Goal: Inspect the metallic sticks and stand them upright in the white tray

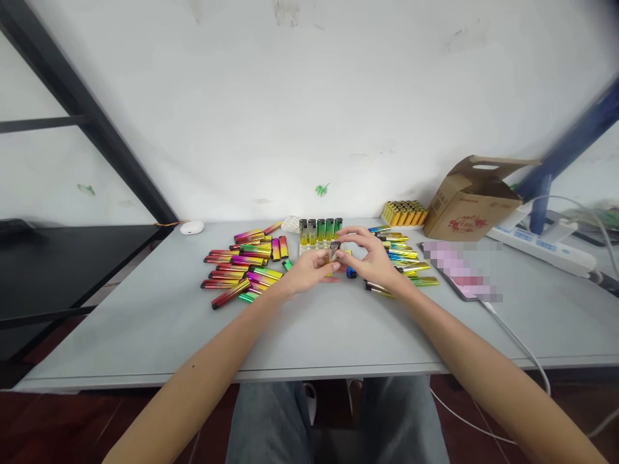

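Note:
Over the middle of the table, a yellowish lighter [332, 252] with a dark top stands nearly upright between my hands. My left hand [310, 267] is closed round its lower part. My right hand [368, 259] has its thumb and fingers pinched at its upper end. Just behind, several green and yellow lighters [321, 229] stand upright in a pale tray [305, 247]. To the left lies a loose pile of red, purple and green metallic lighters [246, 261]. Gold and blue lighters [399, 252] lie scattered beyond my right hand, and a blue lighter [351, 272] is partly hidden beside it.
A full block of yellow lighters [405, 212] stands by the wall, next to an open cardboard box [471, 205]. At right are a blurred-out phone [457, 270] with a white cable and a power strip [544, 248]. A white case [192, 227] lies at back left.

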Action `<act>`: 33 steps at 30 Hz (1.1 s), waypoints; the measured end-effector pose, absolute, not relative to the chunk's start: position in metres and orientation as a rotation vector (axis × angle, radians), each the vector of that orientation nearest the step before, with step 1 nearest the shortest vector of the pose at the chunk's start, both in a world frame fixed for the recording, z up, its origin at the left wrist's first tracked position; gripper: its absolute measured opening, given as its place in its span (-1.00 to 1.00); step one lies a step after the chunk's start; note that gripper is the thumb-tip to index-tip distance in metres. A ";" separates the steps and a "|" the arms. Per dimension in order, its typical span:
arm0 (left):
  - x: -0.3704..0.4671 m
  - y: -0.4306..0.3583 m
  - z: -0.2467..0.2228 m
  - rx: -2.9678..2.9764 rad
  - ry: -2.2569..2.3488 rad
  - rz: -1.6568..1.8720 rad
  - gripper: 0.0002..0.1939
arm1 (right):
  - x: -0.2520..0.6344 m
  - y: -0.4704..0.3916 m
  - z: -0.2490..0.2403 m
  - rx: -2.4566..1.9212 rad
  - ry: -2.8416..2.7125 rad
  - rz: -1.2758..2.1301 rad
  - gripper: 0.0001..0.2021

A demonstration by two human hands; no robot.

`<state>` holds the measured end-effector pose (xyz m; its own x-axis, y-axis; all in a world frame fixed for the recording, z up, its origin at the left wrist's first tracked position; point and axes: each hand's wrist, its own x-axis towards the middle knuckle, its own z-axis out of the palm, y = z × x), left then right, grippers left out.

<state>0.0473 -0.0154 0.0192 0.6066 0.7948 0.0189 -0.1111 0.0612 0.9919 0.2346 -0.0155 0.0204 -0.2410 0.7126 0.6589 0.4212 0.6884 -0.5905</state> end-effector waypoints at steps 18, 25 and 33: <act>0.026 0.010 0.031 1.453 1.192 1.222 -0.87 | 0.211 0.025 0.015 -1.024 -1.575 0.479 -0.67; 0.006 0.028 0.019 1.778 1.536 1.353 -0.84 | 0.211 0.029 -0.001 -1.055 -1.679 0.324 -0.78; 0.015 0.026 -0.001 2.291 1.819 1.000 -0.75 | 0.210 0.036 -0.005 -1.123 -1.719 0.275 -0.79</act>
